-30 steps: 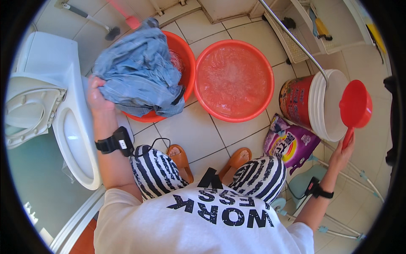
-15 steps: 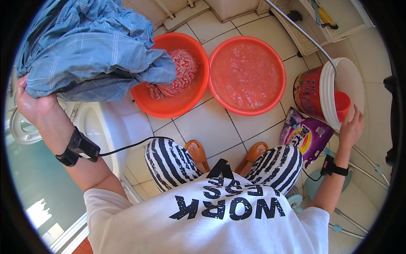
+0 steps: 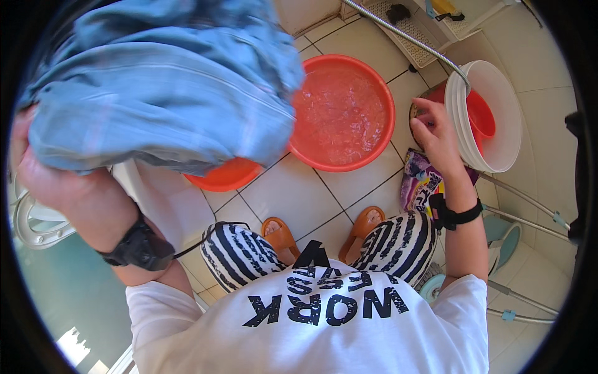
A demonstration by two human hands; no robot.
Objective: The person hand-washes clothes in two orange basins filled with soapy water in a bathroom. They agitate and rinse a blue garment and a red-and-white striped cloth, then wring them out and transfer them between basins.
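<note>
The left hand [image 3: 43, 181], gripping the bunched blue garment [image 3: 168, 87], has hoisted it up out of the orange basin [image 3: 227, 176], which now lies below it. Right of that sits the second basin of soapy water [image 3: 342, 112]. The right hand [image 3: 436, 134] has let go of the red scoop [image 3: 483, 118], now inside the white bucket [image 3: 498, 93], fingers loosely curled at its rim.

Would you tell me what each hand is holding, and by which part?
The left hand grips the bunched blue garment from underneath. The right hand rests at the white bucket rim; its grasp cannot be told.
</note>
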